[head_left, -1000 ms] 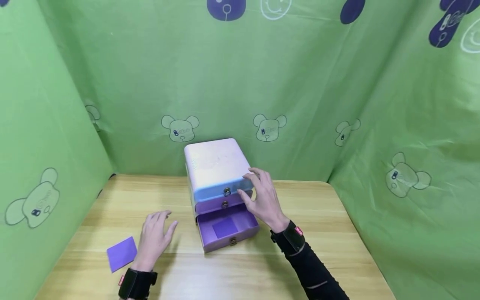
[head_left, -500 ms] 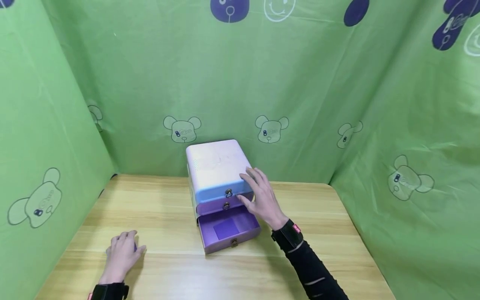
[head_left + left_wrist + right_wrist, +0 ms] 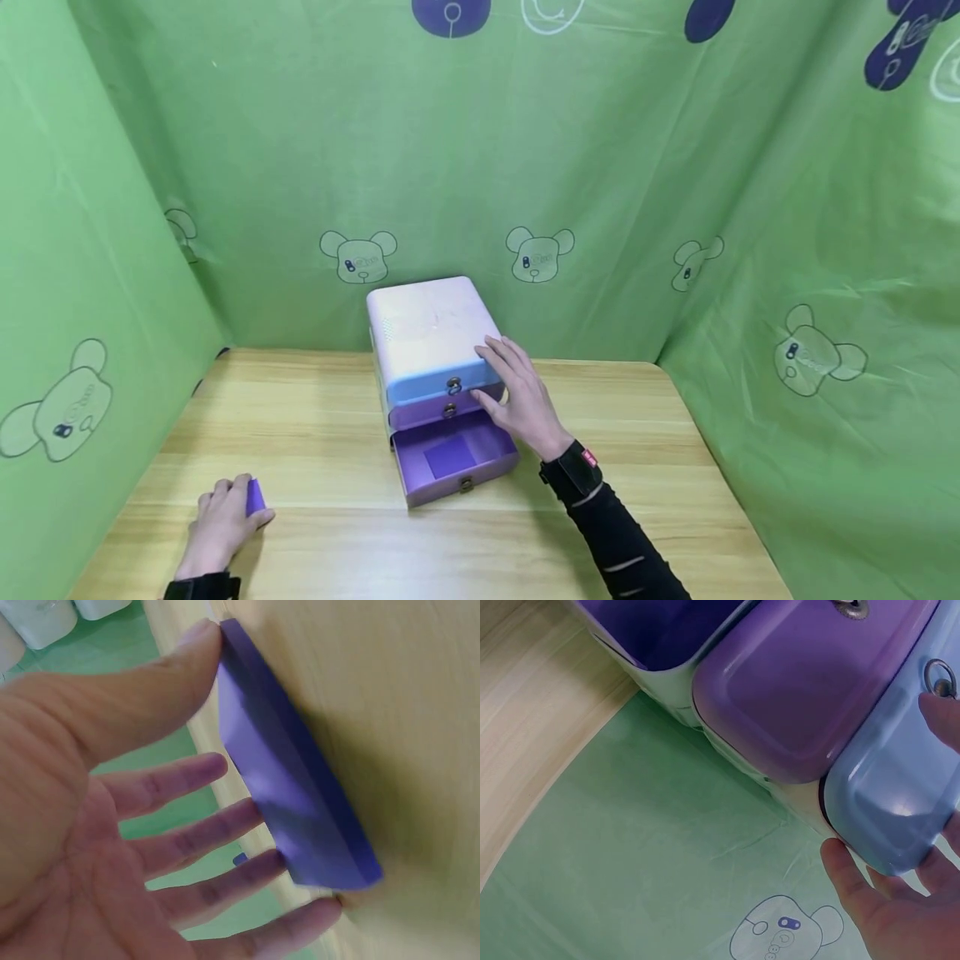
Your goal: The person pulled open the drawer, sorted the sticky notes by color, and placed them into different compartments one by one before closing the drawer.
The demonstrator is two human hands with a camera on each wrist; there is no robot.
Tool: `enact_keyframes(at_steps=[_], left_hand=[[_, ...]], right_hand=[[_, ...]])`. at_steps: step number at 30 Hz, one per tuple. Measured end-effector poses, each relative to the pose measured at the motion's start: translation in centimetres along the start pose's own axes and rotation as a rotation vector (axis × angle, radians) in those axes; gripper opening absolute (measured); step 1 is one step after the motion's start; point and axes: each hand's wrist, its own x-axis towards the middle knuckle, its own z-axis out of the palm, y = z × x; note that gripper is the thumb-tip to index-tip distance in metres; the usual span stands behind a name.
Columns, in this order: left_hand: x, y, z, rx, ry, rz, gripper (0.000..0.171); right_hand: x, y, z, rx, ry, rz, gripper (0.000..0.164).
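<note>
My left hand (image 3: 219, 531), low at the left in the head view, pinches a purple paper square (image 3: 285, 787) at its edges. The square stands tilted off the table, thumb at one end and fingertips along the side. My right hand (image 3: 525, 407) rests with spread, slightly bent fingers at the right front corner of a small drawer chest (image 3: 431, 325). Its thumb is near the ring pull of the blue top drawer (image 3: 889, 780). Below, the purple middle drawer (image 3: 787, 697) juts out slightly. The bottom drawer (image 3: 491, 446) is pulled out, with another purple square (image 3: 450, 457) lying inside.
The wooden table (image 3: 337, 550) carries the chest near its back edge. Green cloth (image 3: 450, 150) with bear prints hangs behind and on both sides. White containers (image 3: 45, 622) show at a corner of the left wrist view.
My left hand has moved left and down from beside the chest to the purple paper square and taken hold of it. My right hand has shifted slightly at the chest corner.
</note>
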Motion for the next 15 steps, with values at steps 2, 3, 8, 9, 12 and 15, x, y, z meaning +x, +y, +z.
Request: enact_keyframes(at_steps=[2,3,8,9,12,15], left_hand=[[-0.12,-0.04,-0.13,-0.006,0.015,-0.006,0.082],[-0.16,-0.05,-0.2,-0.011,0.02,-0.016,0.083],[-0.38,-0.21,-0.45,-0.015,0.03,-0.074,0.081],[-0.4,-0.25,-0.48,-0.015,0.03,-0.082,0.08],[-0.39,-0.25,-0.51,-0.018,0.042,-0.095,0.077],[-0.34,-0.27,-0.52,-0.025,0.06,-0.094,0.085]], right_hand=[[-0.04,0.07,0.13,0.0,0.008,-0.004,0.072],[-0.05,0.11,0.21,0.001,0.011,-0.007,0.072],[-0.03,0.18,0.49,0.018,0.028,-0.016,0.071],[-0.04,0.18,0.52,0.022,0.03,-0.017,0.071],[-0.05,0.2,0.57,0.025,0.033,-0.014,0.071],[-0.03,0.2,0.59,0.037,0.033,-0.007,0.071]])
